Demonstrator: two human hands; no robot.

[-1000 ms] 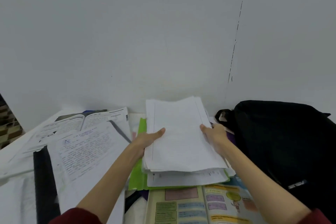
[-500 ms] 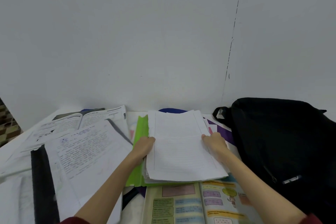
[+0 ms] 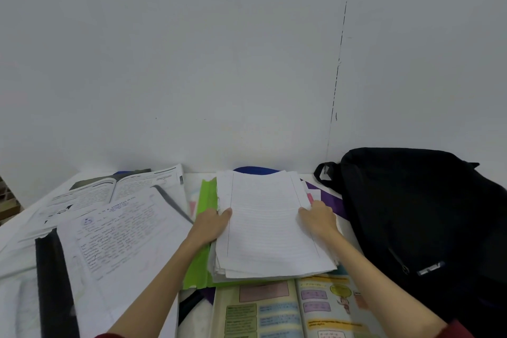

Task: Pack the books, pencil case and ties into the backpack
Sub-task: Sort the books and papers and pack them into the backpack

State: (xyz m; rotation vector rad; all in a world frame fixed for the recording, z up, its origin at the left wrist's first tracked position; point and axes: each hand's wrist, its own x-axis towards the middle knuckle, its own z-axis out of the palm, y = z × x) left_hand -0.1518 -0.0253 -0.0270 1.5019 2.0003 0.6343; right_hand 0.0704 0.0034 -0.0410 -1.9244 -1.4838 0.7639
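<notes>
A thick stack of white lined papers lies on a green folder in the middle of the table. My left hand grips the stack's left edge, thumb on top. My right hand grips its right edge the same way. A black backpack slumps to the right against the wall, its handle loop toward the stack. An open colourful textbook lies in front of the stack, partly under it. No pencil case or ties can be made out.
An open book and handwritten sheets cover the table's left side, with a black strip across them. A purple sheet and something blue peek from behind the stack. A white wall stands close behind.
The paper stack has come down from a raised, tilted position to lie flat on the green folder. Both hands slid along with it and stay on its edges.
</notes>
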